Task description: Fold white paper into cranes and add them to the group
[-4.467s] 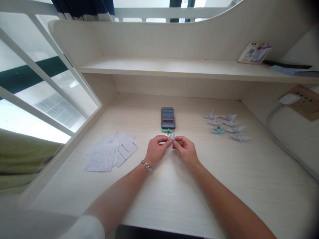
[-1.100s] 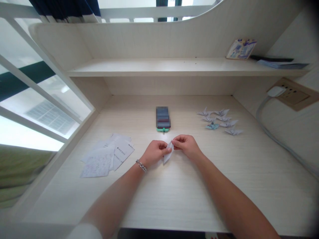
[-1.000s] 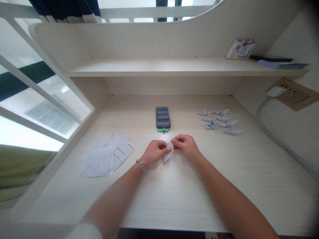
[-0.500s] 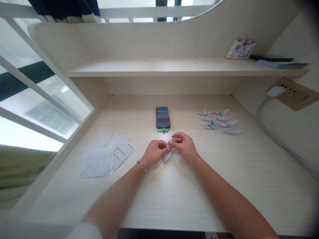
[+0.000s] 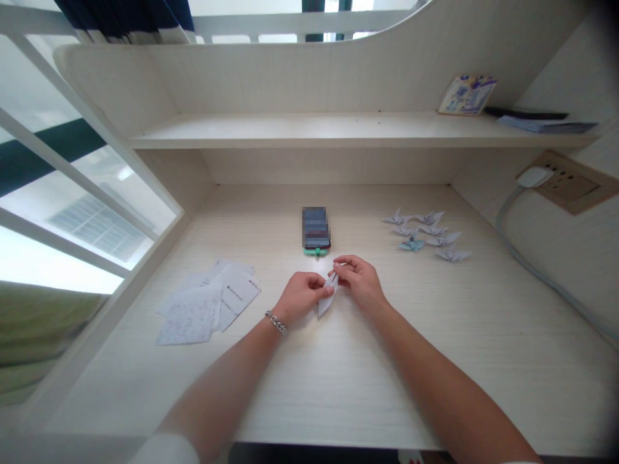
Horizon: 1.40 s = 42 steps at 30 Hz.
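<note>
Head cam: pale wood-grain desk (image 5: 329,393), shelf (image 5: 271,126) up top, wall socket (image 5: 580,187) on your right
Your grip: left hand (image 5: 300,298) and right hand (image 5: 358,278) both pinching that folded paper (image 5: 327,305)
Paper spot: mid-desk, near the phone (image 5: 316,228)

Folded paper (image 5: 328,303) white — paper cranes (image 5: 443,240) whitish, one light blue; desk (image 5: 309,393) cream.

Pale desk (image 5: 290,399); phone (image 5: 316,227), papers (image 5: 191,312), folded cranes (image 5: 432,230)
</note>
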Tool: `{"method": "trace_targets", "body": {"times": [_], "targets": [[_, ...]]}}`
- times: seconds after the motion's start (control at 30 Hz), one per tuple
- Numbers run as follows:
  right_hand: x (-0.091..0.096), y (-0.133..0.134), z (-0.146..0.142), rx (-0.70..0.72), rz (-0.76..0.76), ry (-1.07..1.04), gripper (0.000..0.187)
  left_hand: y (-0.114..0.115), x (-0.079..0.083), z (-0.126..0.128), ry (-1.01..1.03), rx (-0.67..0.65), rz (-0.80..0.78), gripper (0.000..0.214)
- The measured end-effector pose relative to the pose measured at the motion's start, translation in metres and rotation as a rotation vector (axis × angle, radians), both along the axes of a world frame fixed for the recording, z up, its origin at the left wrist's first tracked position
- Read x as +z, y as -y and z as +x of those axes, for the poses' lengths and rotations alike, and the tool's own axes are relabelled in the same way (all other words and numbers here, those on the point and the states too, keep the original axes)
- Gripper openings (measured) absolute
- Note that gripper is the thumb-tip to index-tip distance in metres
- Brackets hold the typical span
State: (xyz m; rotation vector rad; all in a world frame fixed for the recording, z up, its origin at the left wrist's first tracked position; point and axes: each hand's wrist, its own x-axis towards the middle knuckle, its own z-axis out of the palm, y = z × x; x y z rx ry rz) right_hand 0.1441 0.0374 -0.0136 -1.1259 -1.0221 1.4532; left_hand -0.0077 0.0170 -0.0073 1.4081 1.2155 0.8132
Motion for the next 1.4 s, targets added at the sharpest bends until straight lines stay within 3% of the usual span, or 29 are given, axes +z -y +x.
{"method": "trace_targets", "body": {"times": [0.13,0.3,0.37,0.5,0.83,1.1,1.27,1.4], "targets": [[-0.005,0.0,-0.002,0.005,-0.029,0.014,0.036,-0.004,-0.005,-0.001,0.207,0.102,-0.094,0.03],[-0.009,0.006,-0.008,0.247,0.062,0.138,0.033,-0.007,-0.011,-0.004,0.355,0.248,-0.108,0.031],[-0.008,0.008,-0.009,0.273,0.098,0.177,0.03,-0.007,-0.012,-0.004,0.382,0.259,-0.115,0.03],[-0.005,0.008,-0.011,0.228,0.122,0.229,0.03,-0.007,-0.011,-0.003,0.39,0.274,-0.09,0.028],[-0.004,0.012,-0.012,0.371,0.035,0.209,0.024,-0.009,-0.011,-0.009,0.283,0.259,0.039,0.027],[-0.006,0.01,-0.013,0.276,0.123,0.153,0.025,-0.009,-0.011,-0.007,0.287,0.285,0.01,0.031],[-0.007,0.01,-0.012,0.275,0.034,0.066,0.028,-0.008,-0.009,-0.005,0.347,0.353,0.013,0.031],[-0.007,0.007,-0.01,0.131,0.005,0.038,0.034,-0.008,-0.005,-0.005,0.419,0.392,-0.027,0.029]]}}
